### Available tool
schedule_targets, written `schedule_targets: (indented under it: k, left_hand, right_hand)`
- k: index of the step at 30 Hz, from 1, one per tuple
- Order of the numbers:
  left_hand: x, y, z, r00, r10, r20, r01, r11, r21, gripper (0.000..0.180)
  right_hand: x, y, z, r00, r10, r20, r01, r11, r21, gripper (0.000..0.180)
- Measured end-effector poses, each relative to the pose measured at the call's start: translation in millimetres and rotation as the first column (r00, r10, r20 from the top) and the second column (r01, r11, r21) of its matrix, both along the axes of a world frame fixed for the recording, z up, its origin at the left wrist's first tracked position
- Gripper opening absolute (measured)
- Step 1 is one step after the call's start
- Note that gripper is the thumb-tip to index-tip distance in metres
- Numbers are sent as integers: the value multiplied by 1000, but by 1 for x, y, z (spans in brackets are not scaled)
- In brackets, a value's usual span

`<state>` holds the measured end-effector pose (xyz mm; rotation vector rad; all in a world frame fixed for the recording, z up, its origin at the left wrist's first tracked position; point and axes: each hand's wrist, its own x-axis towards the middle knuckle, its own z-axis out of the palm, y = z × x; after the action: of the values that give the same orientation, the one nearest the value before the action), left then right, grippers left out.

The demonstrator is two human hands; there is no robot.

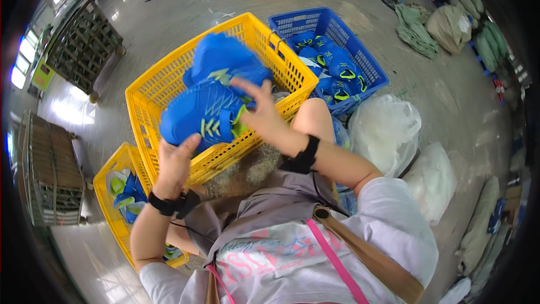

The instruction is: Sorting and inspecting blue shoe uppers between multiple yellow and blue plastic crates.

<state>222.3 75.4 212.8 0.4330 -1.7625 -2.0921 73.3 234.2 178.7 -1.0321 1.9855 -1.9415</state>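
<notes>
A blue shoe [194, 111] with lime-green chevrons and a lime collar lies tilted over the yellow basket [151, 129] in front of me. My left hand [175, 160] is closed on its lower side near the toe, thumb showing and the other fingers mostly hidden. At the collar, my right hand [269, 117] has its fingers apart, the index finger stretched toward the laces; its fingertips are slightly blurred. Just beyond, a second blue piece, blurred and probably another shoe [228, 56], is over the same basket. I cannot tell what supports it.
A blue basket [368, 56] of blue shoes touches the yellow one at right. Another yellow basket [107, 183] with shoes stands lower left. White plastic bags [388, 132] sit by my right knee. Slatted carts [81, 45] stand left; sacks [450, 25] lie far right.
</notes>
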Motion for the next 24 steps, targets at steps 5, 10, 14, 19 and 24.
schedule_targets:
  k: [5, 10, 14, 19, 24]
  left_hand:
    - [53, -98, 49, 942, 323, 87, -273, 893, -359, 39]
    - [189, -223, 41, 749, 622, 230, -350, 665, -660, 42]
    - [347, -318, -35, 562, 653, 508, -322, 738, -593, 55]
    - [317, -362, -110, 410, 744, 527, 50, 559, -828, 56]
    - [78, -290, -93, 775, 503, 382, 242, 322, -915, 50]
  right_hand:
    - [-129, 50, -1, 973, -226, 44, 230, 966, -119, 49]
    - [-261, 176, -24, 885, -463, -46, 443, 809, 386, 47]
    - [-276, 185, -7, 932, -342, -123, 334, 674, 659, 41]
    - [-314, 202, 28, 875, 317, -365, 344, 122, 931, 42]
    - [-298, 146, 51, 805, 297, -513, 471, 206, 858, 64]
